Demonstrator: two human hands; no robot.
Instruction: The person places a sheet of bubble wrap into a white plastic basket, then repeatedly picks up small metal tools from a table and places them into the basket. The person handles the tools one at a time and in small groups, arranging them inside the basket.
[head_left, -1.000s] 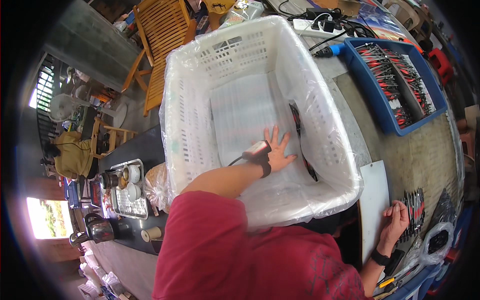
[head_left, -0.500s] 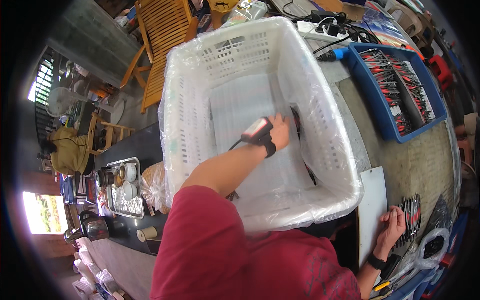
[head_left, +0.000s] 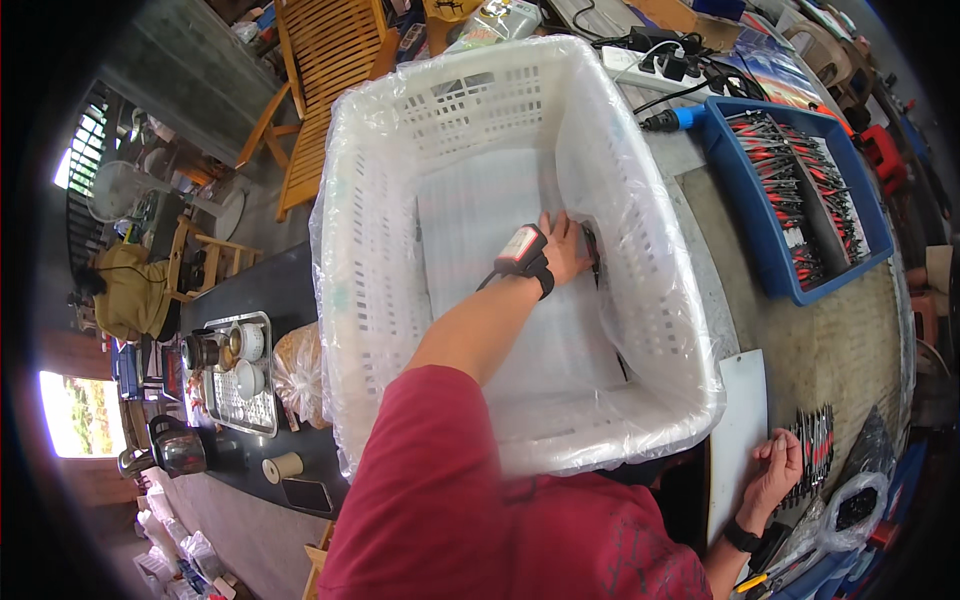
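Note:
My left hand (head_left: 562,250) reaches into a large white plastic basket (head_left: 455,110) lined with clear film. Its fingers are spread flat on the pale sheet (head_left: 490,200) covering the basket floor, close to the right wall. Dark slender pieces show along that edge, partly hidden by the hand and film. A small black-and-red device (head_left: 522,250) is strapped to my left wrist, with a cable. My right hand (head_left: 772,468) rests at the right, loosely curled with the thumb apart and nothing visible in it. It lies beside a row of red-and-black slender tools (head_left: 815,450).
A blue bin (head_left: 775,265) of red-and-black tools stands on the bench at right. A white board (head_left: 740,400) lies by the basket. A power strip (head_left: 650,70) with cables is behind. Leftward are a metal tray (head_left: 240,395) of cups, a bagged loaf (head_left: 300,370) and a phone (head_left: 307,495).
My left hand has slid a little right, closer to the basket's right wall, and lies flat. My right hand stays beside the tools. The whole view has shifted slightly.

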